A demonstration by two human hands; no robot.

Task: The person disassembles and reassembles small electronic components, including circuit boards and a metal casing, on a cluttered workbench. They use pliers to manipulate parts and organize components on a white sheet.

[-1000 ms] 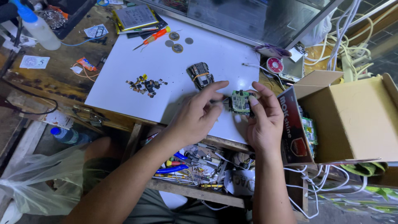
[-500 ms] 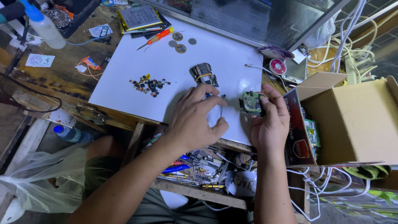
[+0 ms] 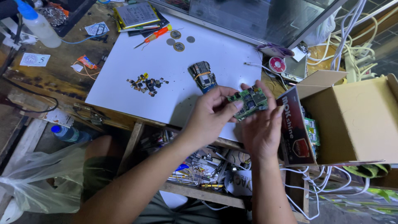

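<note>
RISK: drop or flex damage | both hands — left hand point(image 3: 209, 114), right hand point(image 3: 261, 126) — pinch board point(image 3: 248, 101) by edges over counter point(image 3: 137, 83) rim | CAUSE: fingertip-only grip

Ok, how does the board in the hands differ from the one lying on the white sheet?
The held board is green, raised off the table and gripped by both the left hand and the right hand. The lying board looks darker, blue and grey, with an orange band across it. It rests flat on the white sheet, untouched. The held board also looks a little wider. Both are small populated circuit boards.
</note>
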